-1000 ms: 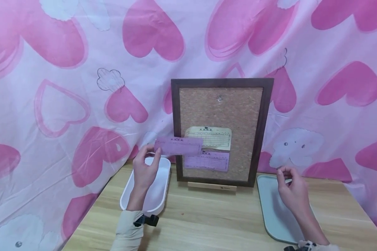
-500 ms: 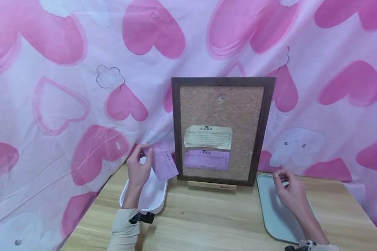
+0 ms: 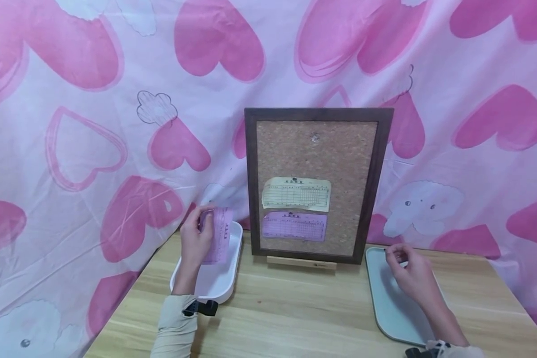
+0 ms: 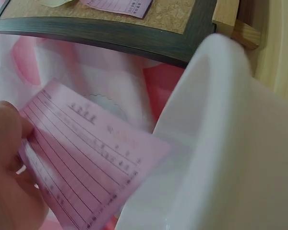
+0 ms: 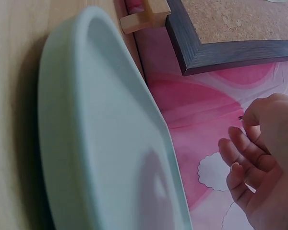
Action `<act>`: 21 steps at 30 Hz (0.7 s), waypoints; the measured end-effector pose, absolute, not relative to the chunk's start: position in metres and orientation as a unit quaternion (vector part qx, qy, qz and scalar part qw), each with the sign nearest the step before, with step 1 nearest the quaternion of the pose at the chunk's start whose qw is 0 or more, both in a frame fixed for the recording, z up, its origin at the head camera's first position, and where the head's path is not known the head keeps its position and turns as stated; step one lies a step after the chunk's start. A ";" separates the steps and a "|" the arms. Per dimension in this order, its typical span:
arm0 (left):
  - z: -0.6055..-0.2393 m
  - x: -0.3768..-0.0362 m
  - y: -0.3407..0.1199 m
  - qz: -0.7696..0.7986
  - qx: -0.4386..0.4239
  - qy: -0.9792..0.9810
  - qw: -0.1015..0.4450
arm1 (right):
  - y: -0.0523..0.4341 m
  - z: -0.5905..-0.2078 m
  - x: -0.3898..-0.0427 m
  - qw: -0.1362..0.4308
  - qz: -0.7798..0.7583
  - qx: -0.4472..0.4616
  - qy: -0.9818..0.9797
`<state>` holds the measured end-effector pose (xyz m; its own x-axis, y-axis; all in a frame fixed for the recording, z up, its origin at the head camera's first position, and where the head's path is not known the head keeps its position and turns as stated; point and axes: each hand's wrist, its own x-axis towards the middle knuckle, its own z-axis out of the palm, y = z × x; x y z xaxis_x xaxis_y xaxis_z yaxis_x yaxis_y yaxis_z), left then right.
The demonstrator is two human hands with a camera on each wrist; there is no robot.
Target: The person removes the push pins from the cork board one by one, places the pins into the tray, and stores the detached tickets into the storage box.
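My left hand (image 3: 197, 238) pinches a purple printed form slip (image 3: 221, 236) by one edge, with the slip hanging over the white basin (image 3: 235, 258). In the left wrist view the slip (image 4: 91, 153) is tilted and its corner overlaps the basin's rim (image 4: 221, 62). My right hand (image 3: 413, 273) is raised over the pale green tray (image 3: 385, 303). Between its thumb and index finger it pinches a small dark pin (image 5: 240, 118), of which only the tip shows; the other fingers are loosely curled.
A framed cork board (image 3: 313, 159) stands on a wooden stand (image 3: 302, 263) between basin and tray. A yellow slip (image 3: 297, 194) and another purple slip (image 3: 295, 226) are fixed low on it. Behind hangs a pink heart-patterned cloth (image 3: 219, 40).
My left hand has carried the purple slip left and away from the board, turning it from level to upright over the basin. The right hand has shifted slightly left.
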<state>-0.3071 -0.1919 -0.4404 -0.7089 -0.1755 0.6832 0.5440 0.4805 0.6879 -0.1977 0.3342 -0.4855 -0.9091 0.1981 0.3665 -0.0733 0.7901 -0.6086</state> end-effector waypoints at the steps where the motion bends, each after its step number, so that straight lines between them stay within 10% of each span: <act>1: -0.441 -0.307 -0.192 -0.488 -0.109 -0.790 0.356 | 0.334 -0.485 -0.198 0.206 0.319 -0.033 -0.925; 21: -0.455 -0.302 -0.194 -0.389 -0.042 -0.904 0.170 | 0.339 -0.498 -0.202 0.036 0.331 -0.026 -0.943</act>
<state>-0.3021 -0.1942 -0.4550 -0.9386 -0.0563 0.3404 0.2085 0.6934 0.6897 -0.2016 0.3391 -0.4979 -0.9961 0.0724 0.0503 0.0250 0.7797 -0.6257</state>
